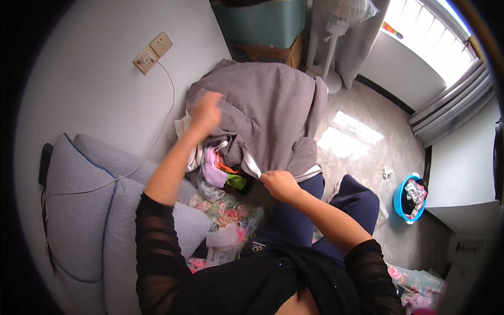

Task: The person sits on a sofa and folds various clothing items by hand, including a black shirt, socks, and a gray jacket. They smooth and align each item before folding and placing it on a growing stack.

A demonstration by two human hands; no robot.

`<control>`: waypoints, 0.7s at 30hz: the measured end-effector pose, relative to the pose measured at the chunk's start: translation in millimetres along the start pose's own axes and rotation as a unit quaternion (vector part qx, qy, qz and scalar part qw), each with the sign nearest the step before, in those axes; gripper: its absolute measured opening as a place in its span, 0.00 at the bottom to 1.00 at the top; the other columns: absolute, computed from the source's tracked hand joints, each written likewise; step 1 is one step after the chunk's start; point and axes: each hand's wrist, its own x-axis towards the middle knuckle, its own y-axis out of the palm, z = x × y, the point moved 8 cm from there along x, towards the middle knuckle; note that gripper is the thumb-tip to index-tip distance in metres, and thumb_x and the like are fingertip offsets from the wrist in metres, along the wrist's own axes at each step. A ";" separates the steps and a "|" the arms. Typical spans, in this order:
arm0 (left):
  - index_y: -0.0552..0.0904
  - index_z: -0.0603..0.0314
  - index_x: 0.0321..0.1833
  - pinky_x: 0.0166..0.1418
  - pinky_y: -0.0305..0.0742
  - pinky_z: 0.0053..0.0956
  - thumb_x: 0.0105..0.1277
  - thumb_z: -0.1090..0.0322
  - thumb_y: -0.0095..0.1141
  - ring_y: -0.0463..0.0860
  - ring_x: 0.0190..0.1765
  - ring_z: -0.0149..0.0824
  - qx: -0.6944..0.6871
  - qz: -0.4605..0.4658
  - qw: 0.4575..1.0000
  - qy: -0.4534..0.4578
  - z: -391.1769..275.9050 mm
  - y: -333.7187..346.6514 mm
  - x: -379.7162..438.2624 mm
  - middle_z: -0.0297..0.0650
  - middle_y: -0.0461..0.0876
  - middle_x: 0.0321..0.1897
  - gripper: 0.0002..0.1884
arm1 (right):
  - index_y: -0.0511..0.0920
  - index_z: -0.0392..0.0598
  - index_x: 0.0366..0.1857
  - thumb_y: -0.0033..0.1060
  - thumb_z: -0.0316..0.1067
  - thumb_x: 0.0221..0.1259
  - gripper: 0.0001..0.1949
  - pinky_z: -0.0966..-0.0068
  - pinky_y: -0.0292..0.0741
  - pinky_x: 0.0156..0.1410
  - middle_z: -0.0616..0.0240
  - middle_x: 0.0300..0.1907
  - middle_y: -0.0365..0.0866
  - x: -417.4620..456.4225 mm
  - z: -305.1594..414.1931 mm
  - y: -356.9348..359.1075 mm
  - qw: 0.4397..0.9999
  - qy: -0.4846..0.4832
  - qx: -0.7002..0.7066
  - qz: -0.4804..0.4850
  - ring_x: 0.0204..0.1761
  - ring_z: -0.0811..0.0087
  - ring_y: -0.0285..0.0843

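Observation:
A large grey-brown quilt or cover point(271, 98) lies bunched in front of my knees. My right hand point(280, 186) pinches a white strip point(251, 165) at its near edge. My left hand point(206, 114) is raised over the left side of the cover. It is blurred by motion, so whether its fingers hold anything is unclear. Below it, small clothes spill beside the cover, among them a lilac cloth point(214, 173), orange straps point(223, 164) and a green cloth point(236, 181).
A grey cushioned sofa point(82, 220) is at left, with a white cable point(171, 90) running from the wall socket point(145, 60). Floral fabric point(228, 214) lies under a clear printed bag point(222, 252). A fan point(332, 51) stands beyond. A blue basin point(398, 199) holds clothes.

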 end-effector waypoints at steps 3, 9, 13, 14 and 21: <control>0.83 0.63 0.54 0.70 0.74 0.43 0.58 0.78 0.51 0.79 0.63 0.54 -0.152 0.172 0.968 0.100 -92.8 69.4 -81.3 0.51 0.82 0.57 0.20 | 0.81 0.46 0.38 0.60 0.35 0.63 0.06 0.61 0.82 0.48 0.59 0.39 0.86 -5.8 8.7 31.7 0.999 -0.015 -0.015 0.045 0.44 0.57 0.87; 0.73 0.65 0.70 0.82 0.59 0.44 0.53 0.75 0.60 0.67 0.77 0.51 -0.183 0.383 0.902 0.078 -134.7 138.5 -207.5 0.52 0.72 0.72 0.35 | 0.82 0.45 0.45 0.70 0.33 0.56 0.13 0.59 0.77 0.58 0.56 0.48 0.83 -44.7 -11.3 0.9 0.995 -0.001 0.098 0.024 0.54 0.56 0.81; 0.74 0.64 0.68 0.75 0.68 0.43 0.54 0.71 0.66 0.75 0.68 0.51 -0.108 0.274 0.954 0.062 -138.8 139.2 -221.5 0.50 0.78 0.63 0.34 | 0.80 0.41 0.49 0.67 0.23 0.54 0.17 0.57 0.77 0.58 0.53 0.48 0.81 -75.4 -58.1 -50.4 0.975 0.085 0.130 -0.160 0.52 0.50 0.80; 0.75 0.64 0.68 0.72 0.70 0.43 0.54 0.71 0.66 0.77 0.65 0.51 -0.119 0.265 0.956 0.034 -136.4 138.1 -219.8 0.50 0.80 0.60 0.34 | 0.79 0.41 0.50 0.66 0.21 0.53 0.18 0.56 0.76 0.59 0.52 0.49 0.80 -88.8 -90.7 -46.9 0.952 0.163 0.176 -0.191 0.54 0.48 0.79; 0.80 0.58 0.61 0.55 0.76 0.42 0.58 0.70 0.63 0.81 0.48 0.50 -0.170 0.173 0.970 0.005 -146.6 135.7 -205.9 0.45 0.82 0.43 0.24 | 0.68 0.49 0.71 0.61 0.18 0.53 0.35 0.53 0.70 0.70 0.50 0.67 0.71 -138.7 -197.3 42.6 0.947 0.303 0.079 -0.075 0.64 0.43 0.72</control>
